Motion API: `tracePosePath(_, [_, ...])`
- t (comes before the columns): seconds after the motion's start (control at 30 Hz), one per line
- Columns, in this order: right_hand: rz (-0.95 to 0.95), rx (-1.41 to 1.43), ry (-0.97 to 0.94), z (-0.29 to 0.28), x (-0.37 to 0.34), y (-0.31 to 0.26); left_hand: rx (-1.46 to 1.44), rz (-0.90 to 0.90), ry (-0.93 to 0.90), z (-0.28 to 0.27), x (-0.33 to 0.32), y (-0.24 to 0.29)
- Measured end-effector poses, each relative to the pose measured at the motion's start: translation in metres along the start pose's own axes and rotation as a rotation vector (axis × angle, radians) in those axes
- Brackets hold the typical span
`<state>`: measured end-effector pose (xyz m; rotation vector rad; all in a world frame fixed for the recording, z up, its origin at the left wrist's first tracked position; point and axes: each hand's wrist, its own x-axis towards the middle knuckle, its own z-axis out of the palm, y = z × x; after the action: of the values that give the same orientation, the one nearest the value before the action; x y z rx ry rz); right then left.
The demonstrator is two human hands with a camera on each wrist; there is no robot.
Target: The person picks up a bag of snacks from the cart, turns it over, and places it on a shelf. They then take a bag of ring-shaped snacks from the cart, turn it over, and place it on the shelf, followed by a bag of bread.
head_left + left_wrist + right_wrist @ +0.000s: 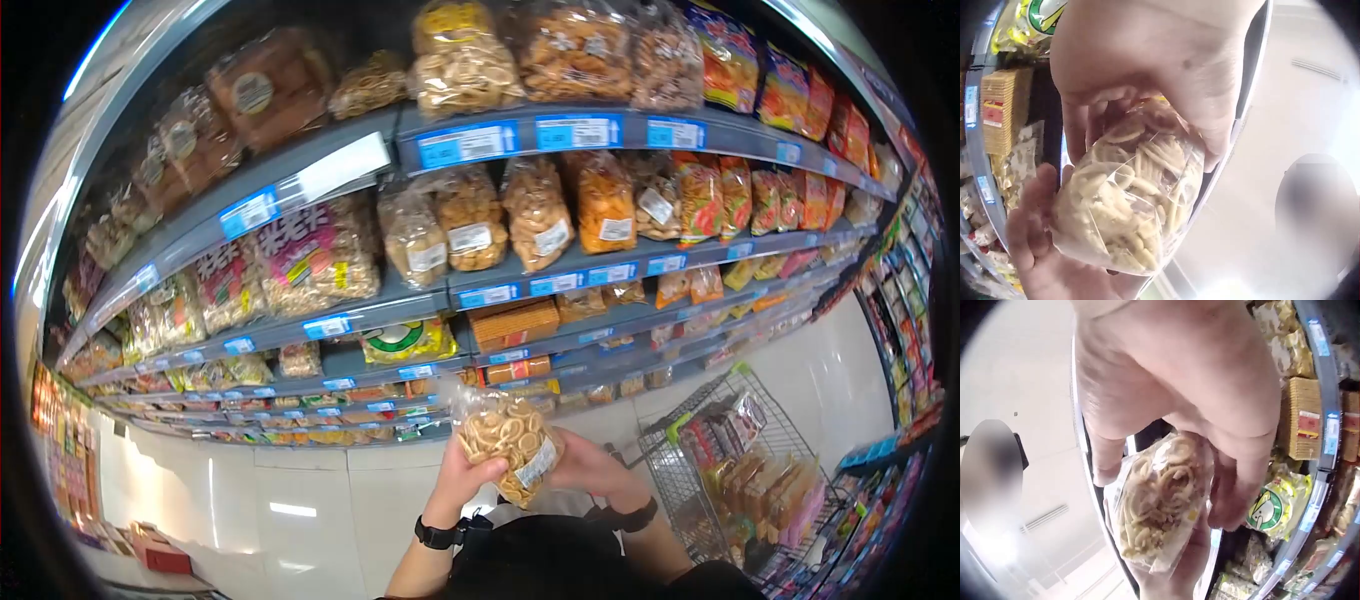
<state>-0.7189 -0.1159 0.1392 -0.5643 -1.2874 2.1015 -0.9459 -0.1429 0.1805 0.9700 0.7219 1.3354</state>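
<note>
1. Trouble spots first, from the left of the head view: the shelf edge (415, 306) crosses the frame just above the bag of snack rings (500, 435), there at lower centre. We reckon its loose, crinkled top could snag if the bag gets raised carelessly.

2. Now the middle, and here's our main worry: that clear film looks slick. Let the thumb slacken and the bag could slide down and out; squeeze too hard and the rings, brittle by the look of them, could crack.

3. Over to the lower right, where the shopping cart (668, 478) already carries bagged packs (765, 485). A hard drop onto those, we judge, could crush goods in either layer.

4. On to the grip, left one first! The left grip (466, 478) is grasping the bag, thumb laid across the front, fingers round the back; we'd call it parted only as wide as the bag is thick.

5. And the right grip (595, 465), just right of centre: it's grasping too, at the bag's right side near the white label (535, 462). In the right wrist view we see the bag between thumb and fingers, spread to its width. How hard either presses, we can't tell.
</note>
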Motion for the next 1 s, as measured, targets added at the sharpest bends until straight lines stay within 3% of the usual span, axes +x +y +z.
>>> tracePosePath(0.03, [0.006,-0.01,-0.015,0.01,0.007,-0.009,0.003,0.009,0.031,-0.005,0.0,0.006])
tracePosePath(0.13, [-0.175,0.018,0.243,0.042,0.023,-0.03,-0.016,0.018,0.145,-0.012,0.005,0.016])
tracePosePath(0.17, [-0.17,0.007,0.234,0.049,0.027,-0.037,-0.03,0.015,0.204,-0.011,0.008,0.022])
tracePosePath(0.27, [-0.233,-0.092,0.366,0.068,0.038,-0.057,-0.064,0.074,0.216,-0.008,0.008,0.032])
tracePosePath(0.43, [-0.288,-0.055,0.233,0.064,0.05,-0.043,-0.092,0.126,0.228,-0.008,0.003,0.056])
tracePosePath(0.57, [-0.248,-0.044,0.169,0.074,0.055,-0.041,0.042,0.154,0.165,-0.015,0.0,0.058])
tracePosePath(0.9, [-0.346,-0.066,0.27,0.085,0.058,-0.043,-0.012,0.137,0.15,-0.026,-0.004,0.056])
tracePosePath(1.0, [-0.339,0.06,0.29,0.089,0.058,-0.04,0.0,0.165,0.151,-0.028,-0.004,0.051])
